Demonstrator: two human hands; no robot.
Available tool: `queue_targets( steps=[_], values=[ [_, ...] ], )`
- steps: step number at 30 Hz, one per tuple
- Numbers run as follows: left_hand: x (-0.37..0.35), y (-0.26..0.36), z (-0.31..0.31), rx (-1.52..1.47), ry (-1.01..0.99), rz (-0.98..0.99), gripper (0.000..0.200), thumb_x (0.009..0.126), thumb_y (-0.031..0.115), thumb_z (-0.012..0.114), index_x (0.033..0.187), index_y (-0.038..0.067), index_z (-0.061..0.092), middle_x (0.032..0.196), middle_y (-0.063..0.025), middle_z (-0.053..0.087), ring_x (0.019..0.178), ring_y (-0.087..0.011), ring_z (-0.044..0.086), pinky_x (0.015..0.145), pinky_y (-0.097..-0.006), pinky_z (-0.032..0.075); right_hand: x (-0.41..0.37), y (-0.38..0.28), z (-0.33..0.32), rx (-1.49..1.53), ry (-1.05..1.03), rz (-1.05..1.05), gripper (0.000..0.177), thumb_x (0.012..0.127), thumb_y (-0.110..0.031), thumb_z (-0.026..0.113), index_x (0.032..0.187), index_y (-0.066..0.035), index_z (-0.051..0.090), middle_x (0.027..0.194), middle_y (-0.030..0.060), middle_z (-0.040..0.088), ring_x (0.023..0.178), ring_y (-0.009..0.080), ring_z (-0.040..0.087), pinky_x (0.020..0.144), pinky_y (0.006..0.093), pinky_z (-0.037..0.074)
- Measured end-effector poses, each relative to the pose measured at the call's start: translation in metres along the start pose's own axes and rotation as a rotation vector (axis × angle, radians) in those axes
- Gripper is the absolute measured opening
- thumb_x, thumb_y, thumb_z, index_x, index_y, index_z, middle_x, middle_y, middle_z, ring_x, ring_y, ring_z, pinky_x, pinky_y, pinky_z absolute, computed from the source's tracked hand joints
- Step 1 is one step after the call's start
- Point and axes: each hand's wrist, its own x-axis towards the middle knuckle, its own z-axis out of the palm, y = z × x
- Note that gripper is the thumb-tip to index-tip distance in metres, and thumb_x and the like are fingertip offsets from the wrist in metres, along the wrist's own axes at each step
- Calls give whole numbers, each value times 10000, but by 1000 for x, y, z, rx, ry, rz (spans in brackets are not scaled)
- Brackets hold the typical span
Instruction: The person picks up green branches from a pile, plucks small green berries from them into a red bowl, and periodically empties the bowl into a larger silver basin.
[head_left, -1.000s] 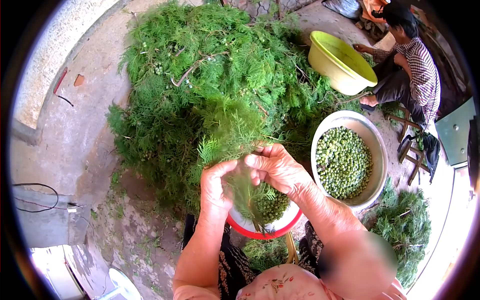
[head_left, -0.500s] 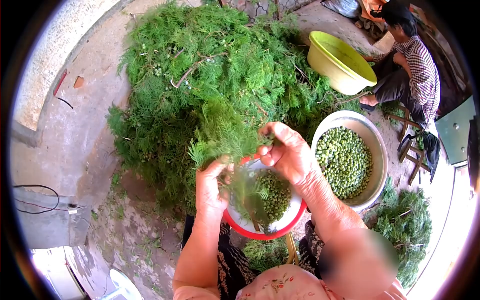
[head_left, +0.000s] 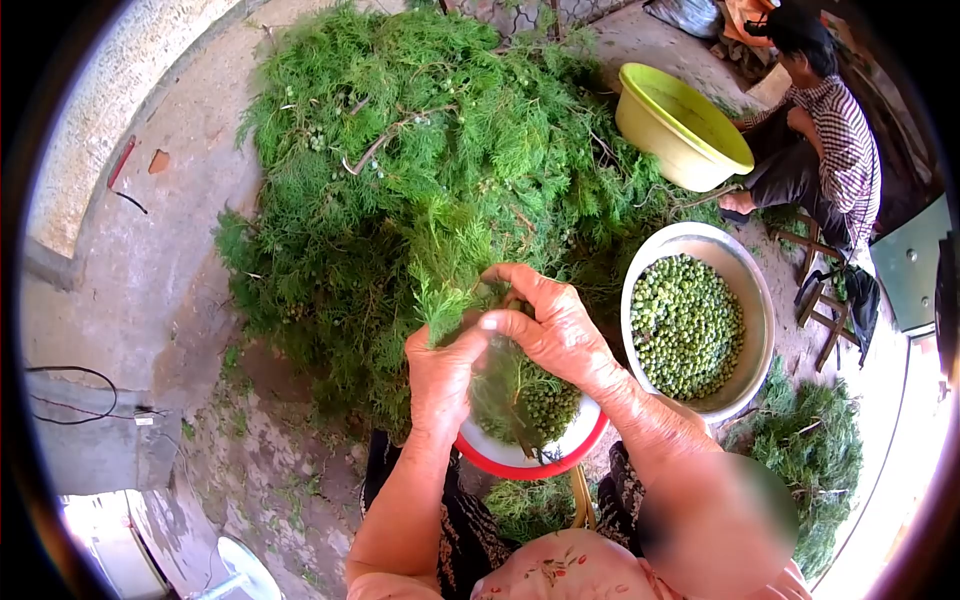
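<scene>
My left hand [head_left: 440, 380] is closed around a feathery evergreen sprig [head_left: 445, 300], whose tips point up and away. Beside it, my right hand [head_left: 550, 325] has thumb and fingers curled in at the sprig, close to my left thumb; its fingertips are partly hidden. Below both hands sits a white bowl with a red rim [head_left: 530, 470]. Small green cones [head_left: 552, 408] lie inside it, and a blurred piece of greenery hangs over them. Right of my right hand stands a metal basin [head_left: 757, 300] holding many more green cones [head_left: 688, 325].
A large heap of evergreen branches [head_left: 400, 150] fills the ground ahead. A yellow tub [head_left: 685, 130] stands beyond the basin, near a seated person [head_left: 835, 150] in a checked shirt. More cut greenery [head_left: 805, 450] lies at the right. A cable [head_left: 75, 372] is at the left.
My right hand has moved left and slightly down, and its thumb is now close to my left thumb. The sprig in my left hand has shifted slightly. The bowls have stayed in place.
</scene>
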Motion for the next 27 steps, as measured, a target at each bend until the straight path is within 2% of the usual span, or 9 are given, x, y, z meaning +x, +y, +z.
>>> queue_targets(
  steps=[4,7,10,13,16,19,22,23,27],
  values=[
    [-3,4,0,109,-33,-26,242,716,-7,694,950,17,640,828,-44,654,625,-93,584,521,-213,450,0,3,3,-49,37,41,432,789,-283,688,1106,-40,525,740,106,592,654,148,542,635,298,467],
    [-6,5,6,81,-35,-37,170,719,-25,680,875,35,647,761,-23,640,602,-98,576,465,-216,420,1,10,11,-54,167,-64,323,803,-250,675,988,-20,544,718,101,576,641,145,513,629,299,455],
    [-6,5,6,55,-76,-30,183,712,-37,682,878,32,648,788,-26,645,626,-105,583,509,-226,444,2,5,1,-40,-52,39,254,806,-206,667,892,3,551,698,100,560,634,142,491,626,300,448],
    [-4,2,2,5,-106,-33,238,725,2,686,960,9,648,863,-61,659,715,-128,610,653,-256,491,0,-2,0,1,-76,106,204,819,-168,649,843,12,558,686,80,560,625,126,466,613,283,438],
    [-3,4,-2,-6,-120,-69,228,732,7,678,957,-3,644,862,-63,658,713,-132,611,656,-268,495,-1,11,7,149,-34,53,165,843,-175,628,835,-18,576,655,41,554,557,95,446,520,258,408],
    [-2,9,1,-151,-156,-120,201,737,-9,660,937,-11,641,845,-78,658,707,-148,617,650,-270,496,-5,-3,9,730,-8,491,186,874,-164,584,758,-22,548,588,63,541,487,115,463,454,256,358],
    [-3,15,-3,-206,-181,-177,185,707,-30,666,887,0,635,813,-73,652,674,-154,604,618,-266,481,0,-3,-1,896,99,665,225,890,-229,575,742,-70,517,549,-17,470,447,78,375,422,215,302],
    [-2,7,-7,-197,-145,-157,181,700,-32,668,874,4,633,801,-67,649,665,-151,597,610,-263,476,4,5,-6,924,190,630,245,877,-277,589,745,-94,493,553,-36,415,446,77,364,412,224,308],
    [-3,10,-11,-281,-21,-166,115,732,42,652,830,11,600,659,-19,536,563,-126,496,486,-275,422,9,18,-14,1182,132,464,194,843,-262,629,839,-80,561,660,19,522,460,109,435,398,236,348]
  ],
)
